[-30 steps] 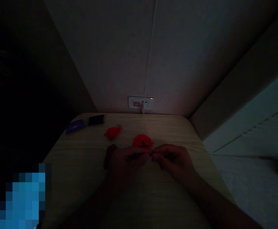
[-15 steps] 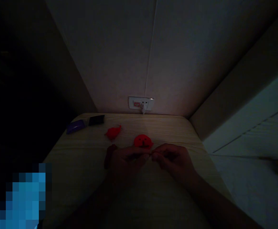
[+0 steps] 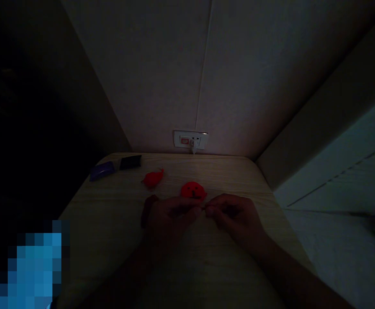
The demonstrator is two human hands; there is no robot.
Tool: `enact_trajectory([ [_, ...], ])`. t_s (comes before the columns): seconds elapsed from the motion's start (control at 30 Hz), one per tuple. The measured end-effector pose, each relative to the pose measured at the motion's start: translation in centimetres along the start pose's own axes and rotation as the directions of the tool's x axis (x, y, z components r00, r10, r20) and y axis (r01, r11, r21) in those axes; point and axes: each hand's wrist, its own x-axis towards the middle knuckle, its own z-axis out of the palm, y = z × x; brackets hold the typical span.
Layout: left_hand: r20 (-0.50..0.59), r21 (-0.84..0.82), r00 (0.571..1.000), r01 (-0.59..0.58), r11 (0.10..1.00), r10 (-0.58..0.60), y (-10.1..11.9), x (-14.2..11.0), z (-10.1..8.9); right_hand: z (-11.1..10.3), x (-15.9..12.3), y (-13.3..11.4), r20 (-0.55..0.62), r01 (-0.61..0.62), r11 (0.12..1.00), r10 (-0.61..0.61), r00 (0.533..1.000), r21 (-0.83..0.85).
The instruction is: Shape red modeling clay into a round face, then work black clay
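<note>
My left hand (image 3: 171, 219) and my right hand (image 3: 232, 214) meet fingertip to fingertip over the table. Both are pinched closed around something tiny and dark between them, too small and dim to name. Just beyond the fingertips lies a flat red face shape (image 3: 193, 189) with dark eyes, nose and mouth, its lower edge partly hidden by my left fingers. A dark red lump (image 3: 146, 210) lies beside my left hand, which covers part of it. Farther back, a bright red lump with a thin twisted end (image 3: 153, 179) rests on the wood.
A purple packet (image 3: 102, 171) and a black packet (image 3: 130, 162) lie at the table's back left corner. Behind the wooden table (image 3: 232, 171) is a wall with a socket plate (image 3: 179, 139) and a plug in it. A pale panel stands to the right. The light is dim.
The fingertips have parted very slightly, and a short dark bit shows between them. Otherwise the hands and the objects on the table stay in place.
</note>
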Motion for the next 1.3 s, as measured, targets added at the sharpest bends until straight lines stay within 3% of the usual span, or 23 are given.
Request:
enact_trajectory([
  [0.2, 0.001, -0.030, 0.999, 0.040, 0.999, -0.040, 0.08, 0.00, 0.07, -0.02, -0.06, 0.19, -0.015, 0.001, 1.000, -0.001, 1.000, 0.004],
  [0.63, -0.015, 0.025, 0.999, -0.038, 0.999, 0.039, 0.10, -0.04, -0.08, -0.09, -0.12, 0.21, -0.004, 0.045, 0.999, -0.045, 0.999, -0.024],
  [1.3, -0.002, 0.025, 1.000, -0.017, 1.000, 0.017, -0.20, -0.04, -0.06, 0.04, -0.10, 0.01, -0.054, 0.015, 1.000, -0.014, 0.998, 0.022],
])
